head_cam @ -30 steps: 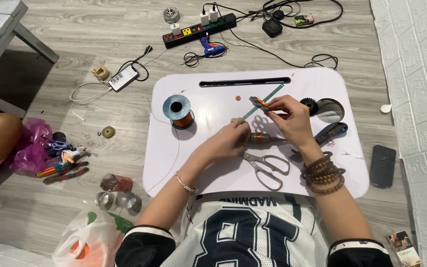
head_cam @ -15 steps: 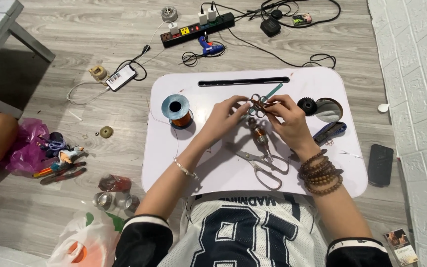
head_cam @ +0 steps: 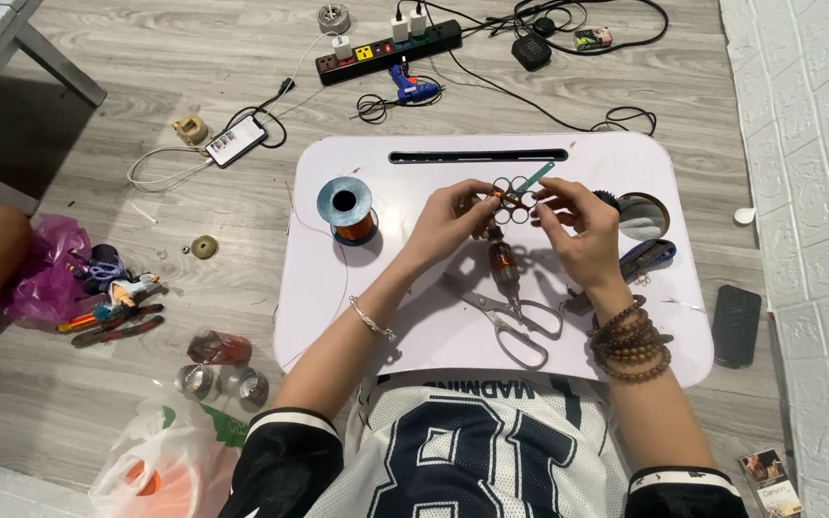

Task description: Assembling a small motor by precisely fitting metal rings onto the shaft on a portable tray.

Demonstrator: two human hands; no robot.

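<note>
Bright even indoor light; soft shadows; sharp focus; slight wide-angle distortion

Lit phone: we see a phone (head_cam: 235, 143) on the floor left of the white lap table (head_cam: 338, 278), its screen bright with small coloured rows, a white cable plugged in.
Dark phone: a black phone (head_cam: 737, 324) lies screen-off on the floor, just right of the table.
Small box: a box (head_cam: 769, 480) with a dark picture and a pale lower band lies at bottom right.
</note>
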